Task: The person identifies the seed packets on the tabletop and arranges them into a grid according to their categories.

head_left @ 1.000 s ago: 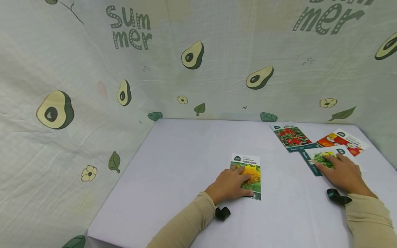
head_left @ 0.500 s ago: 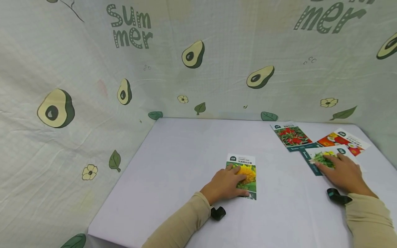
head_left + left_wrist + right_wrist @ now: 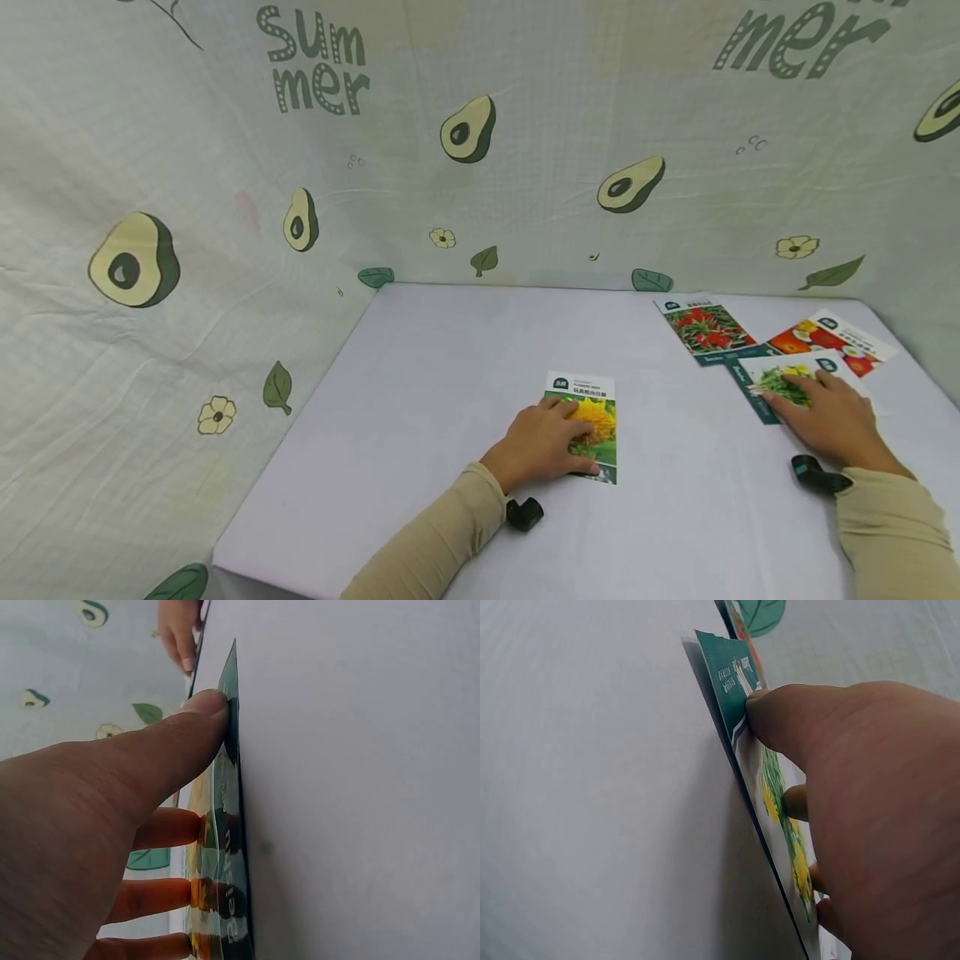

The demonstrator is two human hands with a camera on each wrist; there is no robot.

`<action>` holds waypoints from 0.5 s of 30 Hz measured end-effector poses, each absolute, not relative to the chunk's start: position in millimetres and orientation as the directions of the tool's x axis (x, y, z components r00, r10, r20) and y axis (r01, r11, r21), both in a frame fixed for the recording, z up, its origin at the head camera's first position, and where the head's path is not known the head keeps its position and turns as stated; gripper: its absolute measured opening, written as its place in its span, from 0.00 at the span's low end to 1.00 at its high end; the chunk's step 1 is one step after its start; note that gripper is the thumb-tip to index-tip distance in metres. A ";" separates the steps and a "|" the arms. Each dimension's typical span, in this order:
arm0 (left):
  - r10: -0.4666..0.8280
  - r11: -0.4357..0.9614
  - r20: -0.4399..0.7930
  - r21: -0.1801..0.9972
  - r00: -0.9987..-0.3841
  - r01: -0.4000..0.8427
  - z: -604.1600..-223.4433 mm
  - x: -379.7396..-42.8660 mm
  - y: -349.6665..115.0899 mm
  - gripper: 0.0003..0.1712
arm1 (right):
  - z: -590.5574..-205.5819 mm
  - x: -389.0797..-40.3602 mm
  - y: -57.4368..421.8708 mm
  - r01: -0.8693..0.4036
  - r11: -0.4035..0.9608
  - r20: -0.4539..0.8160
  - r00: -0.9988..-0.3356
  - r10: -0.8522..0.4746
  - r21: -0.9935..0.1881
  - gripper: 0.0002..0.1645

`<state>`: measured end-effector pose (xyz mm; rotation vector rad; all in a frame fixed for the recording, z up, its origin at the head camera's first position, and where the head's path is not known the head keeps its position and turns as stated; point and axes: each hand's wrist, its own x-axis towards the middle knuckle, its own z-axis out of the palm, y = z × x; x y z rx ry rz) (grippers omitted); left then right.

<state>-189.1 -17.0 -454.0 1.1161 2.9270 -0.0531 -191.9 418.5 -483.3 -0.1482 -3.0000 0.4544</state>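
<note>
My left hand rests on a seed packet with a yellow sunflower picture, lying flat at mid-table. In the left wrist view, thumb and spread fingertips touch the face of this sunflower packet. At the right, my right hand lies on a seed packet picturing green stems and yellow blooms. The right wrist view has the thumb and fingertips touching that packet. Beyond it are a packet with red flowers or peppers and one with red and orange round shapes, partly overlapped.
A white-covered table carries the packets. Behind and to the left hangs a pale cloth printed with avocados. A small black device is at the left wrist, and a similar black device at the right one.
My left hand has slid the sunflower packet a little to the left across the table. The right hand and the packets at the right have stayed in place.
</note>
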 end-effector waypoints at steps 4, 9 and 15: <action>0.660 0.751 -0.012 -0.028 -0.751 0.660 -453.4 -189.7 -18.0 0.37 | -482.1 -190.8 418.5 0.080 0.949 0.089 -0.990 0.112 -0.305 0.50; 0.646 0.763 -0.014 0.001 -0.763 0.646 -450.5 -190.0 -20.8 0.38 | -480.4 -191.0 417.8 0.088 0.951 0.085 -0.989 0.118 -0.297 0.50; 0.631 0.776 -0.039 0.015 -0.775 0.631 -449.5 -189.1 -25.1 0.40 | -480.9 -191.3 416.8 0.089 0.949 0.080 -0.990 0.118 -0.302 0.49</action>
